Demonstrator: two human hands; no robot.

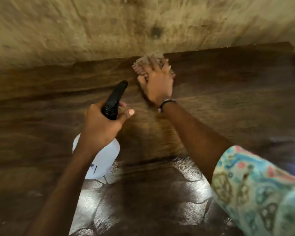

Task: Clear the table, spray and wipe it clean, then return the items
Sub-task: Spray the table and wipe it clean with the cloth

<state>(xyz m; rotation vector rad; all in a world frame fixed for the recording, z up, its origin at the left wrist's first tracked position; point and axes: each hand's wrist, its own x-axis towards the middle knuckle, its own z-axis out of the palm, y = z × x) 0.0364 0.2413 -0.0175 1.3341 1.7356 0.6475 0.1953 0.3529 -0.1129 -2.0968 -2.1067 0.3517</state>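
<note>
Table (228,92) lay bare where my right hand (157,82) pressed a cloth (150,59) flat at its far edge; left hand (100,126), nearer, gripped the spray bottle (107,155), nozzle pointing away.

One head-worn wide-angle view looks steeply down, close over the wooden table (228,103) toward the wall (75,28).

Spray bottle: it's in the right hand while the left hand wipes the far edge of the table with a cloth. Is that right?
Not quite: the hands are swapped. The head view shows the spray bottle in the left hand, while the right hand wipes the far edge of the table with a cloth.
</note>
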